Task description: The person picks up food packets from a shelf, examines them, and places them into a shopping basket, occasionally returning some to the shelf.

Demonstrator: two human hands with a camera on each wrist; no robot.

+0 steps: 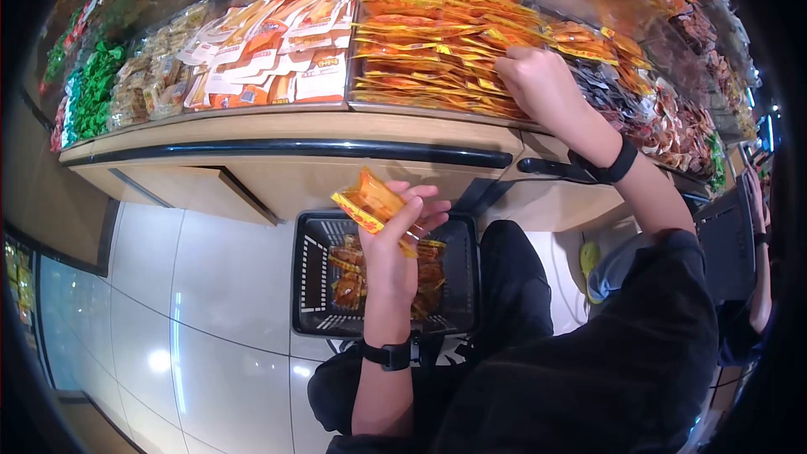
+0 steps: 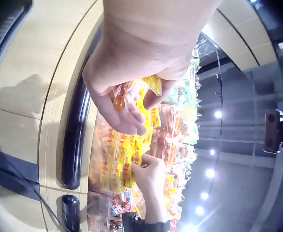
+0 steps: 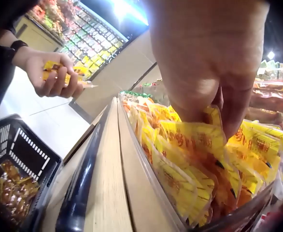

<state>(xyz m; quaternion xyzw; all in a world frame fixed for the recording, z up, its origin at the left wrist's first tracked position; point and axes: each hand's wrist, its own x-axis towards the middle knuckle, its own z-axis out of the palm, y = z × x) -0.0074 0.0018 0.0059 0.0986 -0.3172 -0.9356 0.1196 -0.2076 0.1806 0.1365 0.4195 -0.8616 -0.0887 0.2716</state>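
Over the black basket (image 1: pixel 303 286), the left hand (image 1: pixel 391 244) holds yellow-and-orange snack packets (image 1: pixel 370 202), its fingers curled round them; the left wrist view shows them between thumb and fingers. The right hand (image 1: pixel 542 88) reaches into the right side of the bin of yellow packets (image 1: pixel 437 42). In the right wrist view, the fingertips of the right hand (image 3: pixel 209 72) pinch the top of a yellow packet (image 3: pixel 194 140) among others standing in the bin. Similar packets (image 3: pixel 11 188) lie in the basket.
Left of the yellow bin are white-and-orange packets (image 1: pixel 277 50) and green ones (image 1: pixel 99 76). A black rail (image 1: pixel 319 150) runs along the wooden shelf front. Dark packets (image 1: pixel 601 88) fill a bin at the right. Another person's arm (image 1: pixel 761 286) shows at the far right.
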